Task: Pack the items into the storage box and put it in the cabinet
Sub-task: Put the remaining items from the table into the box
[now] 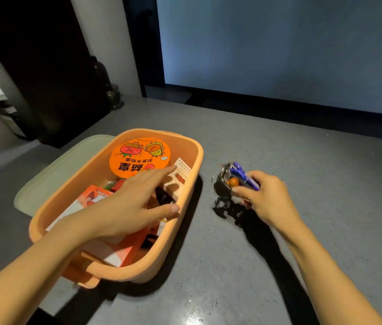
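Observation:
An orange storage box [192, 174] stands on the grey countertop, left of centre. Inside it lie an orange round noodle cup [138, 158], a small beige carton [178, 177], orange-and-white boxes [117, 254] and a dark packet [164, 197]. My left hand [131, 202] hovers over the box with fingers spread, holding nothing. To the right of the box, my right hand [265, 195] grips a blurred bunch of keys [234, 181] with blue, black and orange parts, just above the counter.
A pale green lid [51, 174] lies flat behind and left of the box. A dark cabinet panel [44, 73] rises at the back left. A large screen [279, 48] fills the back right. Grey countertop [279, 141] stretches to the right.

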The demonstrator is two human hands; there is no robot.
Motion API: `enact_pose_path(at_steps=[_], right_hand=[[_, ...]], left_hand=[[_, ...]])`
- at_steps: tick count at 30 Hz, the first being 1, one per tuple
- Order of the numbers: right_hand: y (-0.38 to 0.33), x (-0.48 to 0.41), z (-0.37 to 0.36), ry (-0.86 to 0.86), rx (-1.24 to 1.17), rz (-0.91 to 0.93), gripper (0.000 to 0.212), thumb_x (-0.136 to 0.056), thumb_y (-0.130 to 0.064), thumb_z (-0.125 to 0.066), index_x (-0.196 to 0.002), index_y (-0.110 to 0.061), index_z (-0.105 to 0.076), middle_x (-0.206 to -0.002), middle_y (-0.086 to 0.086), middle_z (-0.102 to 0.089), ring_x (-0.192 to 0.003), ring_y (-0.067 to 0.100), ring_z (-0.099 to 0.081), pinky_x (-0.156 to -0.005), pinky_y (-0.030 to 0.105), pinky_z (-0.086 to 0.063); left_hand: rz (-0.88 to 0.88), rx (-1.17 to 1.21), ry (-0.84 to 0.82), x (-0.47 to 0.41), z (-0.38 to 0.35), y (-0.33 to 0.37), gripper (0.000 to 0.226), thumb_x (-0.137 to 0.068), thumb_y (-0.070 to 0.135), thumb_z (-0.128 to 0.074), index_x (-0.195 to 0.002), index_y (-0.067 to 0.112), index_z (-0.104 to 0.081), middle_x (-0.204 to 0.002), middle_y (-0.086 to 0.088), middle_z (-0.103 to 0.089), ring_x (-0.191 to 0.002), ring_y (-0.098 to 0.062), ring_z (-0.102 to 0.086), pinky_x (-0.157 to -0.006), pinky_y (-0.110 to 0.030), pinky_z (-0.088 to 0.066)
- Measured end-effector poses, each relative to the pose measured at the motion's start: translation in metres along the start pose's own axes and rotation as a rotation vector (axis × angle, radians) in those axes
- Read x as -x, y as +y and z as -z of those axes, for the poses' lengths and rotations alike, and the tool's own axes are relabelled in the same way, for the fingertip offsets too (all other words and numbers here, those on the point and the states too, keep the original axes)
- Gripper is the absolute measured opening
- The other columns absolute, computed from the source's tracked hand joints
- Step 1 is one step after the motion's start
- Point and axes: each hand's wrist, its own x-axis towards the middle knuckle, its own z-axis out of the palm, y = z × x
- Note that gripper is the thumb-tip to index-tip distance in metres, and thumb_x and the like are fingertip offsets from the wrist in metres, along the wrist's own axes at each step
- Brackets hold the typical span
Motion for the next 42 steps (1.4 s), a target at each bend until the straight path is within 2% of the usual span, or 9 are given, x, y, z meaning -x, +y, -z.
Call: enact_pose_path(at_steps=[8,14,18,21,26,30,36,38,42], right_hand=[[-0.120,-0.001,-0.024,-0.004,-0.093,0.256,0.006,-0.077,-0.018,-0.070,-0.082,-0.017,-0.066,-0.057,-0.003,-0.064,-0.049,0.008,-0.061,-0.049,0.015,-0.047],[-0.134,0.013,-0.082,0.038,-0.055,0.147,0.008,-0.078,-0.012,-0.070,-0.079,-0.018,-0.065,-0.058,0.000,-0.063,-0.044,0.002,-0.055,-0.045,0.016,-0.046],[-0.145,0.016,-0.118,0.051,-0.196,0.098,0.010,-0.081,-0.010,-0.066,-0.079,-0.019,-0.063,-0.056,-0.001,-0.065,-0.049,0.009,-0.061,-0.051,0.016,-0.047],[-0.157,0.011,-0.139,0.054,-0.273,0.089,0.012,-0.082,-0.009,-0.065,-0.079,-0.020,-0.062,-0.055,-0.005,-0.065,-0.050,0.008,-0.062,-0.051,0.017,-0.047],[-0.158,0.008,-0.160,-0.041,0.004,0.085,0.009,-0.077,-0.029,-0.071,-0.083,-0.033,-0.066,-0.074,-0.017,-0.065,-0.070,-0.003,-0.059,-0.061,0.010,-0.042],[-0.158,0.005,-0.158,-0.011,0.166,0.152,0.028,-0.073,-0.031,-0.074,-0.100,-0.033,-0.067,-0.092,-0.015,-0.058,-0.087,-0.003,-0.050,-0.069,0.010,-0.035],[-0.162,0.003,-0.167,-0.062,0.184,0.137,0.023,-0.080,-0.032,-0.067,-0.104,-0.029,-0.068,-0.089,-0.016,-0.062,-0.081,-0.003,-0.055,-0.067,0.006,-0.040],[-0.164,0.003,-0.177,-0.082,0.308,0.182,0.021,-0.083,-0.036,-0.063,-0.099,-0.025,-0.070,-0.094,-0.011,-0.062,-0.084,0.002,-0.052,-0.069,0.011,-0.038],[-0.161,0.006,-0.179,-0.113,0.625,0.263,0.028,-0.089,-0.042,-0.050,-0.106,-0.029,-0.067,-0.108,-0.010,-0.057,-0.104,0.014,-0.044,-0.090,0.036,-0.029]], left_hand=[[0.002,-0.026,0.076,0.019,0.046,-0.059,0.072,-0.074,0.061,-0.045,-0.139,0.040,-0.020,-0.142,0.015,-0.030,-0.129,-0.005,-0.027,-0.111,-0.034,-0.020],[-0.059,0.018,0.037,0.016,0.065,-0.125,0.074,-0.077,0.065,-0.048,-0.140,0.035,-0.023,-0.145,0.008,-0.035,-0.129,-0.011,-0.032,-0.108,-0.036,-0.026],[-0.141,0.083,0.022,0.010,0.072,-0.152,0.066,-0.076,0.061,-0.050,-0.133,0.052,-0.020,-0.132,0.026,-0.034,-0.119,0.006,-0.029,-0.098,-0.024,-0.025],[-0.171,0.125,0.028,0.004,0.079,-0.162,0.073,-0.072,0.065,-0.050,-0.137,0.045,-0.023,-0.131,0.027,-0.034,-0.118,0.008,-0.029,-0.098,-0.023,-0.025],[-0.130,0.160,-0.038,0.007,0.083,-0.173,0.081,-0.069,0.074,-0.049,-0.139,0.044,-0.020,-0.147,0.016,-0.030,-0.131,-0.005,-0.029,-0.108,-0.036,-0.028],[-0.124,0.158,-0.059,0.009,0.083,-0.174,0.075,-0.068,0.071,-0.044,-0.134,0.051,-0.015,-0.148,0.014,-0.029,-0.125,-0.001,-0.029,-0.103,-0.029,-0.026],[-0.100,0.220,-0.118,0.012,0.077,-0.176,0.074,-0.069,0.071,-0.047,-0.132,0.056,-0.012,-0.148,0.013,-0.028,-0.131,-0.007,-0.028,-0.112,-0.043,-0.022],[-0.113,0.252,-0.127,0.014,0.073,-0.177,0.075,-0.071,0.069,-0.050,-0.135,0.052,-0.014,-0.145,0.016,-0.029,-0.126,-0.001,-0.031,-0.108,-0.035,-0.029],[-0.168,0.309,-0.135,0.019,0.068,-0.172,0.061,-0.073,0.067,-0.049,-0.114,0.074,-0.004,-0.125,0.045,-0.020,-0.111,0.031,-0.021,-0.087,-0.005,-0.026]])
